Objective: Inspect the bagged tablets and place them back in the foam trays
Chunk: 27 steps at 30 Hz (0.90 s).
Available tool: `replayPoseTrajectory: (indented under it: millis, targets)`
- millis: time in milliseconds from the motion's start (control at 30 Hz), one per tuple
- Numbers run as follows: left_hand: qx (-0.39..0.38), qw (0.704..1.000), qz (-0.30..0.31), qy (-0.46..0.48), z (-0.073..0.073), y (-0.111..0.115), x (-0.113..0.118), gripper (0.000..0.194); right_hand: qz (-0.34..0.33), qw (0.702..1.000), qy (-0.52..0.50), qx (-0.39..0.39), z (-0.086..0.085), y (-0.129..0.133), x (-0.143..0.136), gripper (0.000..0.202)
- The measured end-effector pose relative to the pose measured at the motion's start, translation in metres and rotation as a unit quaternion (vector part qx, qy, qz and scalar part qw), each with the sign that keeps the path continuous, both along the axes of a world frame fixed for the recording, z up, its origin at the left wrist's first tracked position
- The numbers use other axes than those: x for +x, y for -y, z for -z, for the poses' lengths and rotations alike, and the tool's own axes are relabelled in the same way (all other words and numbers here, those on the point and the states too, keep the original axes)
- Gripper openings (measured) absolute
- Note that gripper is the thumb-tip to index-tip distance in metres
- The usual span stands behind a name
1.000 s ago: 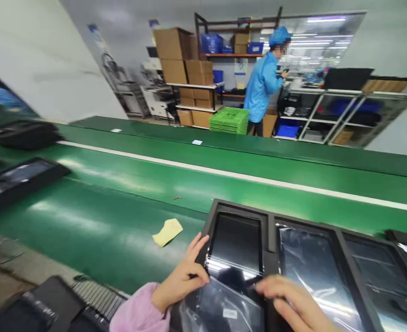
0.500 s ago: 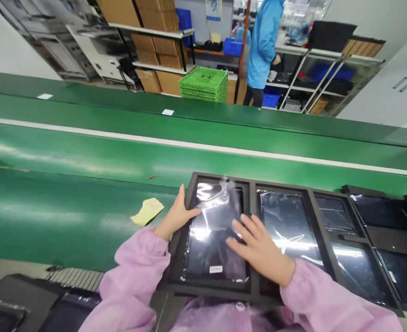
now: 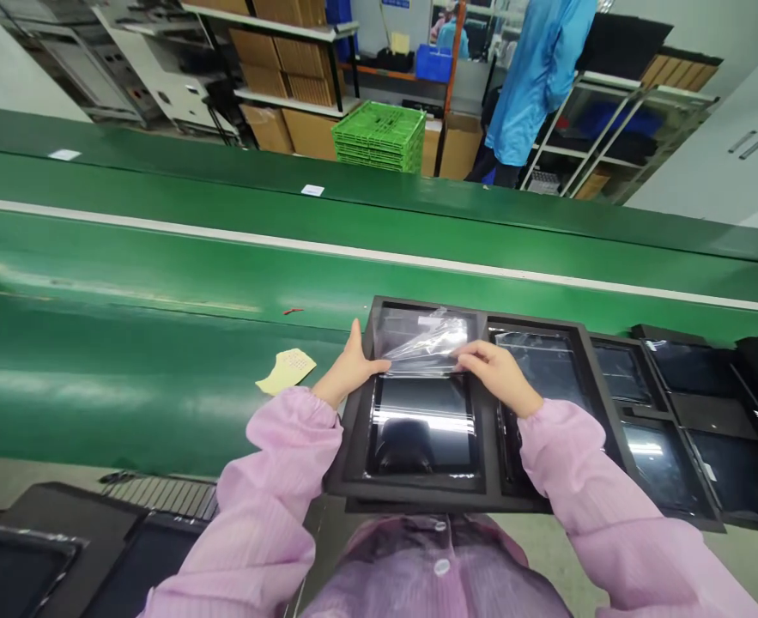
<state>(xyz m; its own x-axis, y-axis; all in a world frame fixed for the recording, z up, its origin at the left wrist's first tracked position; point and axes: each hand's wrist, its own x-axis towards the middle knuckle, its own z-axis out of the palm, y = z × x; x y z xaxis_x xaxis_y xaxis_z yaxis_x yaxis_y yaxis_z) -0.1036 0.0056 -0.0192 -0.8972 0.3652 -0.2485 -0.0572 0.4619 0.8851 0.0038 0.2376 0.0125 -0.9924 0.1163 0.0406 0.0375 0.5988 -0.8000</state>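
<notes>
A black foam tray (image 3: 491, 412) in front of me holds dark flat screen panels. On the left panel (image 3: 421, 433), a clear plastic film (image 3: 417, 343) is folded back over the upper half, baring the lower half, which shines. My right hand (image 3: 498, 371) pinches the right end of the film's fold between thumb and fingers. My left hand (image 3: 353, 371) is at the tray's left rim, index finger stretched upward and thumb reaching in to touch the film's left end. In the compartment beside it lies another film-covered panel (image 3: 539, 360), partly hidden by my right arm.
More trays with panels (image 3: 655, 468) stand to the right, others (image 3: 15, 562) at lower left. A yellow paper note (image 3: 287, 370) and a red scrap (image 3: 294, 311) lie on the green surface (image 3: 127, 378). Beyond are green crates (image 3: 379, 137) and a person in blue (image 3: 536, 86).
The film has been lifted from the panel's lower part and folded upward, its white label now near the top. My right hand has closed on it. The person in blue has shifted right.
</notes>
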Motion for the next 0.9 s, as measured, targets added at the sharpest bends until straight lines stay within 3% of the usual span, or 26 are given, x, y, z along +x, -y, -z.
replayPoseTrajectory:
  millis: [100, 167, 233, 333, 400, 500, 600, 733, 900]
  targets:
    - [-0.031, 0.999, -0.003, -0.005, 0.002, 0.000, 0.000, 0.107, -0.130, 0.989, -0.017, 0.074, -0.007, 0.006, 0.044, 0.031]
    - [-0.075, 0.996, -0.005, -0.040, 0.004, 0.000, -0.002, 0.107, -0.241, 0.957, -0.029, 0.156, -0.010, 0.004, 0.068, 0.045]
    - [-0.153, 0.983, -0.005, -0.098, 0.002, -0.002, -0.003, 0.106, -0.269, 0.938, -0.040, 0.218, -0.012, -0.008, 0.083, 0.047]
    - [-0.249, 0.940, -0.015, -0.231, -0.009, -0.015, 0.006, 0.098, -0.112, 0.951, -0.057, 0.283, -0.018, -0.054, 0.084, 0.035]
    - [-0.250, 0.911, 0.036, -0.325, -0.021, -0.032, 0.027, 0.082, 0.021, 0.949, -0.053, 0.310, -0.021, -0.096, 0.076, 0.030]
    - [-0.188, 0.870, 0.245, -0.384, -0.036, -0.067, 0.075, 0.050, 0.134, 0.937, -0.029, 0.321, -0.016, -0.153, 0.061, 0.025]
    - [-0.149, 0.827, 0.408, -0.357, -0.036, -0.101, 0.120, 0.042, 0.170, 0.933, -0.005, 0.318, -0.002, -0.185, 0.048, 0.022]
    - [-0.144, 0.835, 0.435, -0.304, -0.014, -0.126, 0.139, 0.040, 0.169, 0.938, 0.003, 0.301, 0.015, -0.195, 0.035, 0.014]
    - [-0.064, 0.901, 0.335, -0.268, 0.015, -0.131, 0.129, 0.046, 0.126, 0.949, -0.036, 0.288, 0.011, -0.189, 0.045, 0.008]
